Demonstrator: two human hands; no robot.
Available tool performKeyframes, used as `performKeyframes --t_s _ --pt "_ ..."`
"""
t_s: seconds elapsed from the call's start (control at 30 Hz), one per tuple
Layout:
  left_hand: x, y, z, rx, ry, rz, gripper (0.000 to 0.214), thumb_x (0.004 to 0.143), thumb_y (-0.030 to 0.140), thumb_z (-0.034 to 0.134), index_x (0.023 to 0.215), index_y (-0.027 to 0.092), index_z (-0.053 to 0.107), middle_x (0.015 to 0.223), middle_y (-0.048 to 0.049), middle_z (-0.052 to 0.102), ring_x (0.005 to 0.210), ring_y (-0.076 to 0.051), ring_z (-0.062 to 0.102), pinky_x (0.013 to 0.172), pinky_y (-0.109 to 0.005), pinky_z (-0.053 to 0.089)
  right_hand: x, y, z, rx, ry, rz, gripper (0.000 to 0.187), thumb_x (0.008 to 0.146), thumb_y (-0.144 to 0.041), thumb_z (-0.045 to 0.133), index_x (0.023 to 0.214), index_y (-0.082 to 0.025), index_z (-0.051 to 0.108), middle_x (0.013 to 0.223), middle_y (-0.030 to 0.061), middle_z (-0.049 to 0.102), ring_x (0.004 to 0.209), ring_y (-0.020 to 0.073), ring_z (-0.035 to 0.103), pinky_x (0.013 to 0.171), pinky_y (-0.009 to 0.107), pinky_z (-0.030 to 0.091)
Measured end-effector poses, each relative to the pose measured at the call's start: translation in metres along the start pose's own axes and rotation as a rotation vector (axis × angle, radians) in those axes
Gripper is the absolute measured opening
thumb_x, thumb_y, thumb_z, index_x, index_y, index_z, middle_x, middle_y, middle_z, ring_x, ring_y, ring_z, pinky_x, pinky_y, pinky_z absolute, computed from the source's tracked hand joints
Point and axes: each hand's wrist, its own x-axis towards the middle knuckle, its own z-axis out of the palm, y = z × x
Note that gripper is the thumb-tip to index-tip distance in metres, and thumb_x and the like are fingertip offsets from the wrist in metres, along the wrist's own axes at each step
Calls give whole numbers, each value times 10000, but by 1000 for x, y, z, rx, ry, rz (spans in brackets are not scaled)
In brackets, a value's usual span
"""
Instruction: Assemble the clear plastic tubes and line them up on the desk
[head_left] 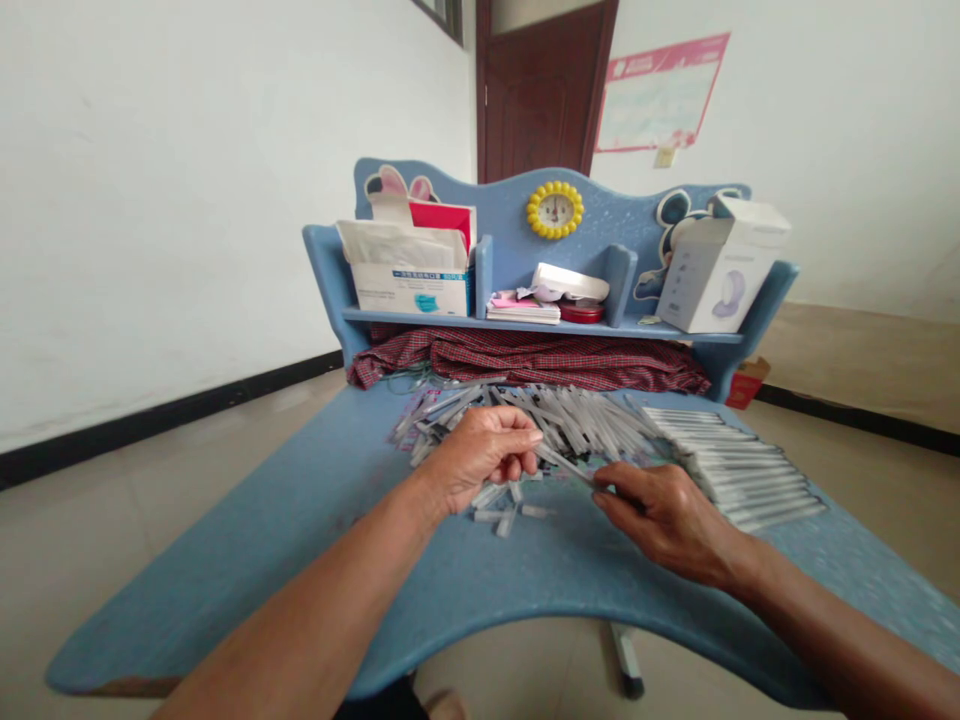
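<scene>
A loose heap of thin grey-white sticks (540, 415) lies across the middle of the blue desk (300, 520). My left hand (480, 455) is curled over the near edge of the heap, fingers closed on something I cannot make out. My right hand (664, 515) pinches the end of one thin stick (566, 462) that slants up toward the heap. A few short grey pieces (506, 515) lie on the desk between my hands. To the right, a neat row of the same sticks (739, 470) is laid side by side.
A red plaid cloth (525, 360) is bunched under the desk's shelf. The shelf holds a mask box (409, 275), papers and a red tin (581, 312), a white carton (720, 270) and a yellow clock (555, 210). A dark door (540, 90) stands behind.
</scene>
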Motion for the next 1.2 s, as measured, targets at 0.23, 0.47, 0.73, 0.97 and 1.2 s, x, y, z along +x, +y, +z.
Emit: performKeyframes --t_s 0.23,0.47,0.73,0.97,1.2 --pt "-2 -4 7 -74 17 -8 153 699 233 647 683 141 526 486 7 597 343 -31 448 319 -99 251 -2 -1 8 -171 114 -124 280 920 -292 384 829 -143 603 567 18 576 528 112 539 531 235 322" --pt "-5 -2 9 -105 42 46 178 691 260 649 676 149 510 475 16 587 327 -39 444 298 -105 253 2 -2 14 -267 212 -233 283 918 -239 378 754 -132 582 538 23 556 485 110 502 527 260 295" --pt "-5 -3 9 -63 51 53 169 683 258 644 661 144 520 464 20 576 317 -32 419 296 -108 247 7 -7 7 59 66 -21 263 894 -291 418 736 -169 589 548 -11 540 487 91 489 506 214 324" --pt "1 -4 7 -12 89 90 171 705 281 626 681 143 528 477 25 570 336 -27 415 312 -103 238 14 -8 4 -127 7 37 251 905 -301 396 857 -173 606 567 0 576 508 108 520 518 223 298" --pt "1 -1 10 39 66 121 226 714 357 618 767 142 573 508 10 589 364 -43 429 339 -123 269 27 -4 -26 -404 -22 -53 204 897 -260 428 804 -167 583 710 28 629 615 111 552 564 232 293"
